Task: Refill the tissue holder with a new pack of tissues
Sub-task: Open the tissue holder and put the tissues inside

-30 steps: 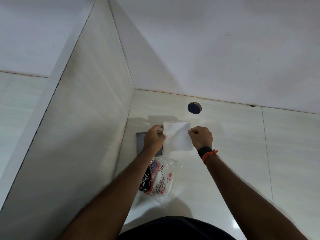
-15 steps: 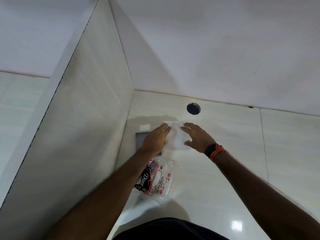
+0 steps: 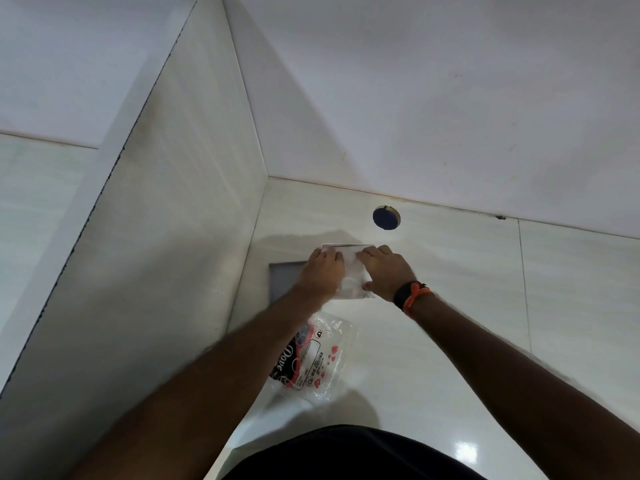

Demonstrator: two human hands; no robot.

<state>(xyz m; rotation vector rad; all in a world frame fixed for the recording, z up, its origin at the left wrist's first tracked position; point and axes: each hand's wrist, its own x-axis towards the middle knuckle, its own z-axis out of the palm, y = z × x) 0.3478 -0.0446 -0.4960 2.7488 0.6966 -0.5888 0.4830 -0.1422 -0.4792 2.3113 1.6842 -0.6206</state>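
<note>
A white stack of tissues (image 3: 350, 271) lies flat on the pale counter (image 3: 450, 289), near the corner. My left hand (image 3: 322, 273) rests palm down on its left side and my right hand (image 3: 386, 271) presses on its right side, fingers flat. A grey square holder piece (image 3: 282, 280) lies just left of the stack, partly under my left wrist. The emptied clear tissue wrapper (image 3: 317, 358) with black and red print lies nearer to me, partly under my left forearm.
A tiled side wall (image 3: 173, 237) rises close on the left and a white back wall (image 3: 415, 116) stands behind the counter. A round dark blue hole cap (image 3: 385, 218) sits in the counter beyond the tissues.
The tissue stack was held up by its edges between both hands; it has come down flat on the counter, and both hands now lie on top of it.
</note>
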